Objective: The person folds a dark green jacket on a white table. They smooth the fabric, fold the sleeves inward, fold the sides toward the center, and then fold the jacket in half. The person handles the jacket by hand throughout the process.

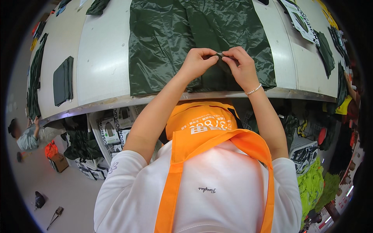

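I had both hands up on the dark green raincoat [171, 42], which lay spread flat across the white tabletop [103, 58], its lower edge close to the metal rim nearest me. My left hand [198, 62] and my right hand [241, 66] met over the middle of the garment, fingertips nearly touching, each pinching a small raised ridge of the shiny fabric between thumb and forefinger. Whether that ridge was a fastener, a seam or only a fold I could not tell; it was too small and my fingers covered it. A bead bracelet [253, 90] sat on my right wrist, and my orange apron [202, 132] hung below the table edge.

The cloth looked thin and slick, and wrinkled all over. My guess was that the pinch could slip if I tugged unevenly, and the ridge would fall flat again. Pulling toward me might also have dragged the whole coat over the rim, since nothing weighed it down. The bracelet could have snagged the material as my wrist passed over it.

To my left a folded dark green garment [63, 79] lay apart on the tabletop, and a printed packaging card [301, 19] rested far to the right.
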Available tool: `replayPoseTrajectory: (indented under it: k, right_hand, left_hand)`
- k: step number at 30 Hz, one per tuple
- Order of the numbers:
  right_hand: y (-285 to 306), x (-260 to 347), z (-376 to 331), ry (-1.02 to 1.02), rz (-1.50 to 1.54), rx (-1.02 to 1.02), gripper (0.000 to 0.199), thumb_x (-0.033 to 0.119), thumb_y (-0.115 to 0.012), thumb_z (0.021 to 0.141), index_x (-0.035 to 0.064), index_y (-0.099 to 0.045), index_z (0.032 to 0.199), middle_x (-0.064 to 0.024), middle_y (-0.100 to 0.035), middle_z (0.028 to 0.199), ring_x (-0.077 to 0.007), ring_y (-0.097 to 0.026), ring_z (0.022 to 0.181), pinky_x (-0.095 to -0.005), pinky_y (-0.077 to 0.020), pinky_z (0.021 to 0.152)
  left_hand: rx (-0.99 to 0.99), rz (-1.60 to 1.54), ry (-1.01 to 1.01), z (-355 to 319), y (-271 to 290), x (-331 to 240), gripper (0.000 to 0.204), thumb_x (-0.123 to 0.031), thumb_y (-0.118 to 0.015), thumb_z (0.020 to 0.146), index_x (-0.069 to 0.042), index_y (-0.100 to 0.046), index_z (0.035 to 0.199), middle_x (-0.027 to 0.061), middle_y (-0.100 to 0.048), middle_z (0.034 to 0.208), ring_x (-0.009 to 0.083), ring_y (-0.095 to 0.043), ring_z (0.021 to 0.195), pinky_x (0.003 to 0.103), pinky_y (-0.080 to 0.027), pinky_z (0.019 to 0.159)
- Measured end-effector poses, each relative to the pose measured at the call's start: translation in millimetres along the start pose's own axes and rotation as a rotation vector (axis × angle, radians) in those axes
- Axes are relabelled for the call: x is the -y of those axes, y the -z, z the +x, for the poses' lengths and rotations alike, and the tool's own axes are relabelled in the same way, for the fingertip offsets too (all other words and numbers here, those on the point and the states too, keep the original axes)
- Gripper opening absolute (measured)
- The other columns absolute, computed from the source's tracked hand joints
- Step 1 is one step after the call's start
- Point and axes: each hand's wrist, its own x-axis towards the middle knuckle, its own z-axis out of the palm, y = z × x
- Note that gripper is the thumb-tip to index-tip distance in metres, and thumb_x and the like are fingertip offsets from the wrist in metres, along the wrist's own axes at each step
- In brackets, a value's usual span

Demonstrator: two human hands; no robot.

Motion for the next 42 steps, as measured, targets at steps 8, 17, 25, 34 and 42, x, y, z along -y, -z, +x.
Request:
replayPoseTrajectory:
  k: [8,17,25,34,42]
  right_hand:
    - [4,-7,-2,-0.235,0.141,-0.085,0.024,0.010,-0.072,0.080,0.0012,-0.063,0.100,-0.0070,-0.060,0.094,-0.0114,-0.059,0.078,-0.0238,-0.0484,0.069]
    - [-22,3,-5,-0.277,0.281,-0.084,0.018,0.009,-0.074,0.077,0.0019,-0.066,0.091,-0.0023,-0.064,0.079,-0.0076,-0.054,0.065,-0.0219,-0.0449,0.060]
    - [-11,-12,8,-0.392,0.074,-0.269,0.016,0.015,-0.060,0.090,-0.0001,-0.066,0.089,-0.0065,-0.064,0.068,-0.0107,-0.057,0.059,-0.0238,-0.0453,0.058]
    - [-12,-5,-1,-0.313,0.109,-0.052,0.023,0.020,-0.066,0.087,-0.0024,-0.063,0.088,-0.0049,-0.059,0.065,-0.0081,-0.049,0.058,-0.0241,-0.0423,0.056]
    - [-24,-22,-27,-0.388,0.046,-0.018,0.022,0.019,-0.064,0.088,-0.0023,-0.061,0.086,-0.0080,-0.056,0.063,-0.0122,-0.045,0.055,-0.0264,-0.0409,0.055]
  left_hand:
    - [-0.061,-0.052,0.029,0,7,4,0.022,-0.014,-0.068,0.083,0.004,-0.067,0.095,0.0020,-0.067,0.081,0.0062,-0.057,0.074,0.022,-0.046,0.068]
    - [-0.007,0.025,0.077,-4,10,7,0.020,-0.014,-0.067,0.085,0.001,-0.067,0.099,-0.0024,-0.065,0.083,0.0042,-0.054,0.074,0.019,-0.043,0.067]
    - [-0.084,-0.043,0.066,-7,2,-2,0.021,-0.015,-0.067,0.084,0.004,-0.068,0.090,0.0009,-0.066,0.077,0.0045,-0.055,0.070,0.021,-0.045,0.064]
    - [-0.244,0.132,-0.200,-10,16,7,0.026,-0.008,-0.069,0.077,-0.006,-0.065,0.102,0.0006,-0.061,0.085,0.0089,-0.049,0.065,0.023,-0.044,0.062]
    - [0.035,1.025,-0.452,-79,22,49,0.033,-0.015,-0.074,0.067,-0.008,-0.057,0.094,0.0105,-0.053,0.090,0.0313,-0.054,0.087,0.041,-0.045,0.073]
